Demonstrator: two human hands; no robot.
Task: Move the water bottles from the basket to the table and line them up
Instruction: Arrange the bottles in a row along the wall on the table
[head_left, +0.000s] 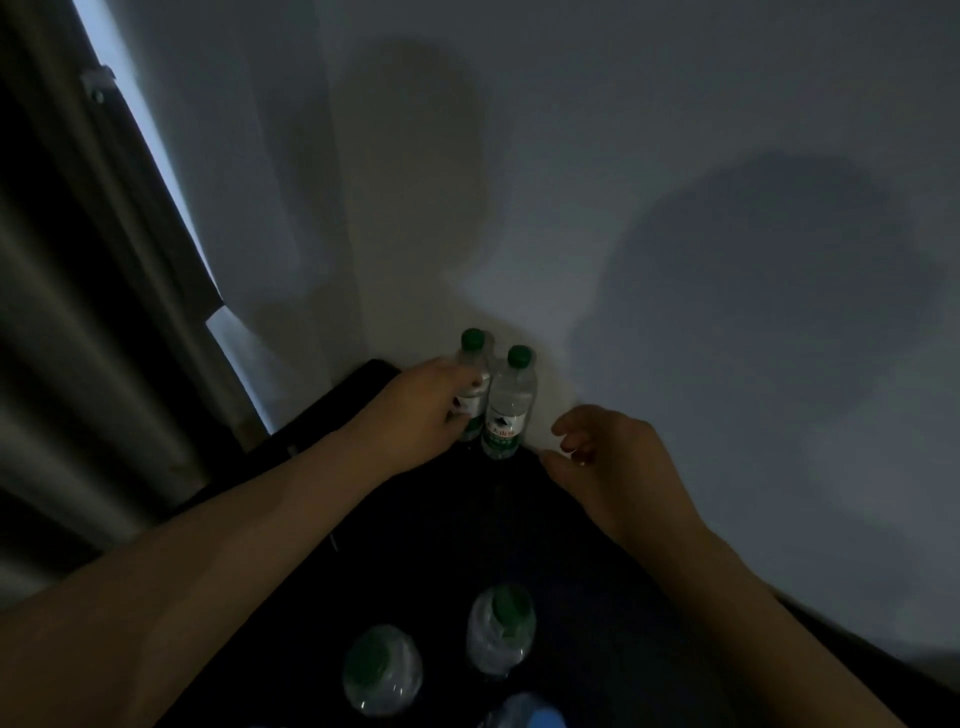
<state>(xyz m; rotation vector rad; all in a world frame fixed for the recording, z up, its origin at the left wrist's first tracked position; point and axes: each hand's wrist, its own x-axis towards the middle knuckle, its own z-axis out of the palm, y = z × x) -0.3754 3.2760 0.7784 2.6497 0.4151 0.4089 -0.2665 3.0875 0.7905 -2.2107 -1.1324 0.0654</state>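
We see a dark table (441, 519) running up to a white wall (675, 156). At the table's far edge two green-capped water bottles stand upright, touching each other. Our left hand (431, 400) grips the left bottle (471, 364), fingers curled round its body. The right bottle (511, 405) stands free. Our right hand (613, 457) hovers just beside it over the table's far edge, fingers loosely curled and holding nothing. Toward the table's near end two more bottles (382, 670) (501, 629) show cap-up, slightly apart. In the dark we cannot tell what they stand in. A curtain (78, 312) hangs beyond the table's left side.
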